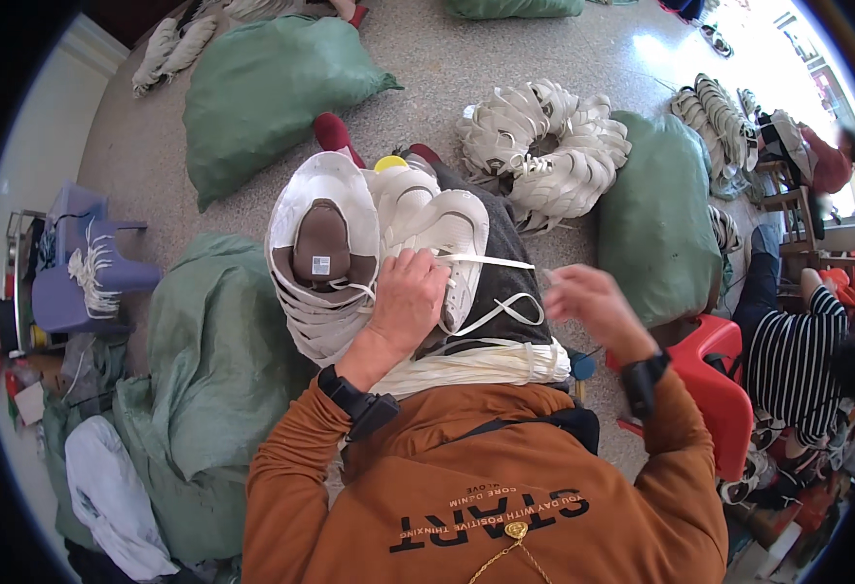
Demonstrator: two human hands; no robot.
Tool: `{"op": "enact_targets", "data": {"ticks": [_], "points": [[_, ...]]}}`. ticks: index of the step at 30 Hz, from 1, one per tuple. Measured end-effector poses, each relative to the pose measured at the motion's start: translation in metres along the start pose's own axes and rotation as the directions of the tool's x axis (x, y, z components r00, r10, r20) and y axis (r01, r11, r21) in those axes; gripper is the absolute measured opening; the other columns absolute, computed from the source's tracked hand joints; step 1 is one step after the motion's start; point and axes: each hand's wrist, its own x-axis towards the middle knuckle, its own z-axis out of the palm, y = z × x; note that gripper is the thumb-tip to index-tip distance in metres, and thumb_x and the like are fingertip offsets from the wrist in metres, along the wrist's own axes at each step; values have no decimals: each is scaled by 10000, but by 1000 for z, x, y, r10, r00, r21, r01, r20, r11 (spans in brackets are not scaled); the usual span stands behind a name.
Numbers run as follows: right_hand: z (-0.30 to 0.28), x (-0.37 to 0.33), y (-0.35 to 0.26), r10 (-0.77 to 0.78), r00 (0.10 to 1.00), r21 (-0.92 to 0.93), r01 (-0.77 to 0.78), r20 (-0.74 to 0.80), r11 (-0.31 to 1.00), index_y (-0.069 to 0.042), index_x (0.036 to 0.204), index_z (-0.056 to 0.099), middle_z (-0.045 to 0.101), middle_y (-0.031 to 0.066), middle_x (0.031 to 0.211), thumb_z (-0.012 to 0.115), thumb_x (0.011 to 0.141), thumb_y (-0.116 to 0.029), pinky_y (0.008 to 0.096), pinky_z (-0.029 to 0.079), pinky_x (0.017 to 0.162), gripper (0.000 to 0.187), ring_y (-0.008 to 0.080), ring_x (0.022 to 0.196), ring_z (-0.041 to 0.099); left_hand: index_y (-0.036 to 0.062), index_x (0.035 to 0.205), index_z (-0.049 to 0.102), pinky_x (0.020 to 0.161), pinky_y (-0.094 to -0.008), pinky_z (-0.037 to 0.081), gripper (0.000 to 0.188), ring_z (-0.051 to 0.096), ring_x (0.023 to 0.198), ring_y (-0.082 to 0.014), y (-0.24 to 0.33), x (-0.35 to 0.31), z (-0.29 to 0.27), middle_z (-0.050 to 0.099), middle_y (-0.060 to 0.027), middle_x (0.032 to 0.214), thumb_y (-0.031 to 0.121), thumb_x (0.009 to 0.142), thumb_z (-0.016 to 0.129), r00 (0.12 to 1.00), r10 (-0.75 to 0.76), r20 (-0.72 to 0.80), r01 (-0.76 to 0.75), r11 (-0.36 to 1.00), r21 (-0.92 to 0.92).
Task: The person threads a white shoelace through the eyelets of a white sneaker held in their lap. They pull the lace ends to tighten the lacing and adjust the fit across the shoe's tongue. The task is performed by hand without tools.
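On my lap lies a white-and-beige shoe upper [459, 229]. My left hand [408, 302] is closed on its near side, fingers bent over the lace holes. A white shoelace [491, 260] stretches from the upper toward my right hand [588, 302], which is slightly blurred, its fingers pinched together at the lace's end. Another loop of lace hangs below, over the dark grey cloth [505, 302] on my lap. Left of my left hand sits a stack of nested uppers [296, 292] with a brown lining. A bundle of white laces [476, 365] lies across my waist.
Green sacks stand ahead [262, 97], at left [208, 341] and at right [656, 224]. A ring of strung uppers [544, 146] rests on the floor. A purple chair [87, 258] holds laces; a red stool [710, 389] stands at right, near a person in stripes [793, 360].
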Motion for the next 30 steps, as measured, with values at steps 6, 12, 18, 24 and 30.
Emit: {"op": "enact_targets", "data": {"ticks": [6, 12, 18, 24, 30], "points": [[71, 58, 31, -114, 989, -178, 130, 98, 975, 1, 1085, 649, 656, 10, 775, 589, 1026, -127, 199, 436, 530, 153, 54, 629, 579, 115, 948, 716, 799, -386, 398, 118, 573, 920, -241, -4, 6, 5, 574, -31, 904, 107, 830, 711, 999, -53, -1, 52, 997, -54], [85, 75, 38, -379, 922, -481, 367, 76, 796, 46, 924, 656, 630, 48, 689, 628, 958, -157, 283, 452, 544, 208, 91, 607, 560, 119, 910, 740, 853, -388, 371, 83, 566, 947, -237, -4, 7, 5, 586, -23, 920, 103, 831, 720, 993, -114, -2, 113, 987, -113], [89, 77, 23, -320, 944, -613, 296, 73, 733, 52, 874, 623, 644, 145, 677, 615, 906, -107, 386, 490, 540, 162, 233, 566, 627, 129, 883, 761, 932, -410, 325, 69, 556, 988, -233, -1, 4, 14, 599, -17, 947, 95, 834, 726, 973, -229, 3, 223, 945, -240], [108, 73, 8, -483, 803, -925, 379, 348, -35, 11, 870, 598, 677, 198, 719, 636, 839, -113, 486, 543, 596, 133, 386, 664, 691, 137, 903, 757, 937, -415, 322, 104, 560, 994, -236, -1, 2, 20, 600, -17, 945, 80, 826, 718, 969, -246, -15, 233, 933, -274], [103, 85, -6, -360, 837, -909, 401, 413, -112, -28, 835, 654, 683, 193, 725, 648, 819, -135, 481, 551, 596, 108, 378, 680, 704, 129, 904, 738, 945, -443, 320, 97, 555, 1006, -246, 4, 1, 19, 605, -25, 950, 85, 829, 694, 972, -234, -20, 220, 936, -273]]}}
